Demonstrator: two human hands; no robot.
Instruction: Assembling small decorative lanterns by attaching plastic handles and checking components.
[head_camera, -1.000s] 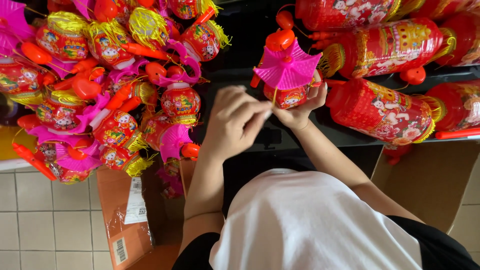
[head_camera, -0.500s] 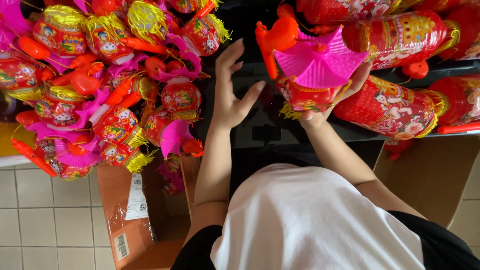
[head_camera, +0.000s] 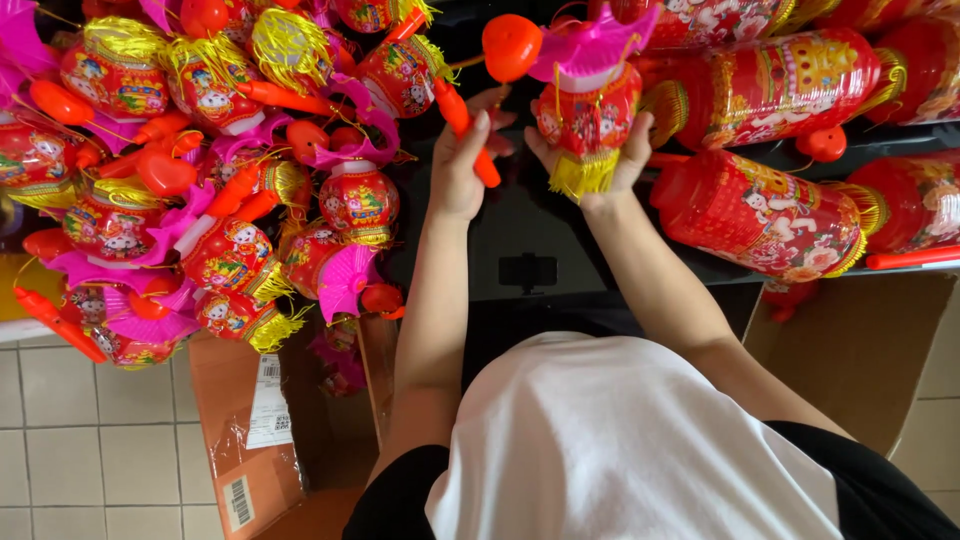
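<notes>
The red lantern (head_camera: 588, 115) stands upright over the dark work surface (head_camera: 530, 215), its long axis running up and down the view. Its pink fan-shaped top (head_camera: 596, 40) points to the upper edge, and the gold tassel fringe (head_camera: 580, 175) hangs at its lower end toward the wrist. The body is a glossy, barrel-shaped printed shell, red with small cartoon figures.

The right hand (head_camera: 600, 165) cups the lantern from below and behind. Its fingers wrap the lower body on both sides, and the fringe lies against the palm.

The left hand (head_camera: 462, 160) is clenched around an orange plastic handle (head_camera: 465, 130). This smooth rod is tilted, its upper end leaning to the left and its lower end protruding below the fingers to the right. An orange knob (head_camera: 511, 46) sits just beside the lantern's top. A thin stick appears to link it to the handle, though the join cannot be confirmed.

To the left lies a heap of similar small lanterns (head_camera: 200, 180). To the right lie larger cylindrical red lanterns (head_camera: 760, 215) on their sides. An open cardboard box (head_camera: 250, 420) stands on the tiled floor (head_camera: 90, 440) below.
</notes>
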